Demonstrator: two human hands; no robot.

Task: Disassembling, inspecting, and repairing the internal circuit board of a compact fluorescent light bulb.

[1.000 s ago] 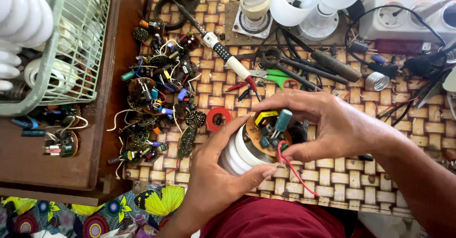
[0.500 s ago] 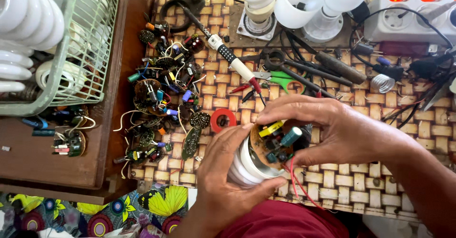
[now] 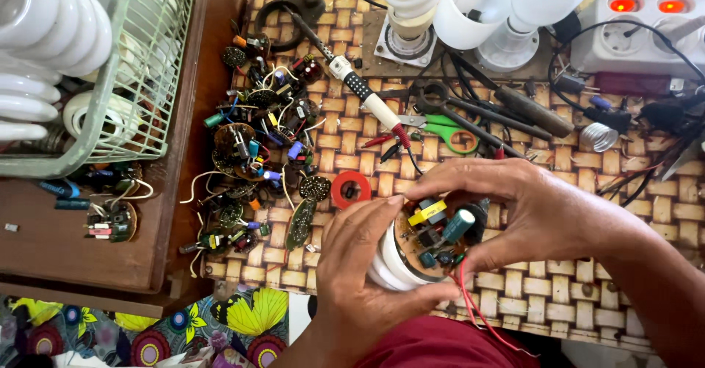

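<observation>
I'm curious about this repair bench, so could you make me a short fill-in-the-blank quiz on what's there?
1. Both hands, left hand and right hand, hold a white lamp base with a round ____ board on top.
2. The scissors have ____ handles.
3. The small tape roll is ____.
4. Spare bulbs sit in a green wire ____.

Missing words: circuit; green; red; basket

Woven checkered mat (image 3: 558, 316) beside brown wooden table (image 3: 66, 258), floral cloth (image 3: 147, 335) below.

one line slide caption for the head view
Both hands grip a white lamp base with its round circuit board exposed.
</observation>
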